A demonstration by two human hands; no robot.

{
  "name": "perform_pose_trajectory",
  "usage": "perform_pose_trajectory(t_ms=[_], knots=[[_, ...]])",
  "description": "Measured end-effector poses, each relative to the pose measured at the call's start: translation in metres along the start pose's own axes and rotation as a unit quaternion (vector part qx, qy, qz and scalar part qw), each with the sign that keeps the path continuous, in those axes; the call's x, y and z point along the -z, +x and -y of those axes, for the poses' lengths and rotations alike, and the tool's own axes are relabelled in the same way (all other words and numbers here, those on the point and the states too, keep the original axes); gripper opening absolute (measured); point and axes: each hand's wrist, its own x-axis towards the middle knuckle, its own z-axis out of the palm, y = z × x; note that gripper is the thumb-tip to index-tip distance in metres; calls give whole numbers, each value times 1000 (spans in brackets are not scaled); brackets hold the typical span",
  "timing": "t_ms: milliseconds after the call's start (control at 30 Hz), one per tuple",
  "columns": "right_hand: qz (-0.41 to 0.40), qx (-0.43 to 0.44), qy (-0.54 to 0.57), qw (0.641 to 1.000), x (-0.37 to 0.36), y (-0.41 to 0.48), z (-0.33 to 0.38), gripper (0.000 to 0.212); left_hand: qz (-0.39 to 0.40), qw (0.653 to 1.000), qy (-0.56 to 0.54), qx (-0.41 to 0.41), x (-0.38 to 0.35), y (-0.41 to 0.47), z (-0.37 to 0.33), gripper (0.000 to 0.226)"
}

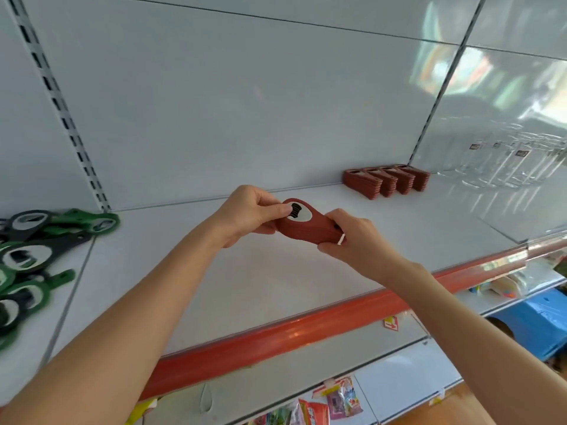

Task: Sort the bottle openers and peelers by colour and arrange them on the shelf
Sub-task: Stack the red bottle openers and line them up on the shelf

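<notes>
Both hands hold a stack of red bottle openers [310,230] just above the white shelf [276,277]. My left hand [251,214] grips the rounded head end, thumb on the top opener's oval opening. My right hand [352,237] grips the narrow handle end. At the back right of the shelf stand several neat stacks of red openers [386,180] in a row against the back wall. A loose heap of green and black openers [33,256] lies at the left edge.
Clear glass jars [506,167] stand on the neighbouring shelf section to the right. A red price rail [306,326] runs along the shelf front. Below hang packaged goods [337,397], with a blue box [530,320] at the lower right.
</notes>
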Motion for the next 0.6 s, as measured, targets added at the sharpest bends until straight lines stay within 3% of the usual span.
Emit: perform_pose_trajectory(t_ms=[300, 600], knots=[[11, -73, 9, 997, 29, 17, -79, 19, -56, 988, 130, -66, -84, 77, -4, 32], [42, -115, -39, 992, 36, 33, -111, 20, -44, 966, 243, -71, -116, 120, 2, 44]])
